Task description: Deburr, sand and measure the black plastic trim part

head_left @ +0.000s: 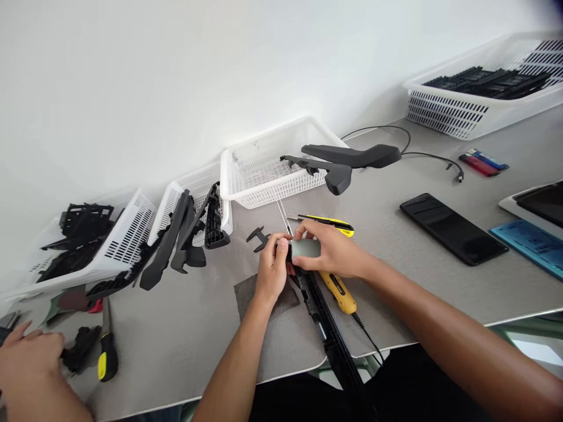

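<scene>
My left hand (273,266) is closed around the far end of a long black plastic trim part (323,319), which slants back toward my lap. Pinched between the thumb and fingers of my right hand (332,249) is a flat grey-green rectangular piece (307,252), held against that same end; its exact kind is unclear. The contact between piece and part is mostly hidden by my fingers. A yellow corded hand tool (341,293) lies under my right wrist. Beyond my hands are a yellow-black utility knife (332,223) and a dark caliper (258,237). A dark sheet (248,296) lies beneath my left forearm.
White baskets hold black parts at left (127,234) and far right (448,111). Curved black handles (352,155) overhang the middle basket (268,190). A phone (455,228) lies right. A co-worker's hand (33,357) is at lower left, near a yellow-black screwdriver (108,351).
</scene>
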The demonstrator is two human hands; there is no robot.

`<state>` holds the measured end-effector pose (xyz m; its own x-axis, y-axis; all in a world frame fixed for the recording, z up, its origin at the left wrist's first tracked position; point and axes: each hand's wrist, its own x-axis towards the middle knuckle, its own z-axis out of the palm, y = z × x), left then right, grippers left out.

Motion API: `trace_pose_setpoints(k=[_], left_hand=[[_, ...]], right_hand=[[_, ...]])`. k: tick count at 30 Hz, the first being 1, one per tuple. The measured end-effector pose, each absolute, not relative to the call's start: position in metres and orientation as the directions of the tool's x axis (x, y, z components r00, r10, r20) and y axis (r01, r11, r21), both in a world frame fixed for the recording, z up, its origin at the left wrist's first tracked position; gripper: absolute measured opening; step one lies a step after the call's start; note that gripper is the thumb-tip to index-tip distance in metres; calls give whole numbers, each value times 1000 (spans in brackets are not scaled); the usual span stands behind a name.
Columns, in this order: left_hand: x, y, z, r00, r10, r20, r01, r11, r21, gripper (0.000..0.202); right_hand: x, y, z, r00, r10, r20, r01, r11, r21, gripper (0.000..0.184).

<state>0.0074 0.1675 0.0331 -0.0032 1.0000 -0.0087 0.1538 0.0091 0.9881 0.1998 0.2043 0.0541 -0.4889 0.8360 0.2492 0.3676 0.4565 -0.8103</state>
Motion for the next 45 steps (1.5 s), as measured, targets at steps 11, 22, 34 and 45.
trace_pose_setpoints(k=[11,22,34,45], left_hand=[[4,170,38,-183,956,229,461,-122,879,40],[1,173,32,-286,912,294,491,-123,862,44],[8,167,39,-171,933,316,467,-206,860,54],[10,165,39,-136,941,309,455,-218,863,50]], right_hand=[[191,188,63,-631,700,335,280,608,-743,33],[197,193,67,-477,823,307,262,467,-845,18],[196,197,64,-561,823,94,189,238,-953,36],[197,198,63,-583,806,106,197,267,-943,35]])
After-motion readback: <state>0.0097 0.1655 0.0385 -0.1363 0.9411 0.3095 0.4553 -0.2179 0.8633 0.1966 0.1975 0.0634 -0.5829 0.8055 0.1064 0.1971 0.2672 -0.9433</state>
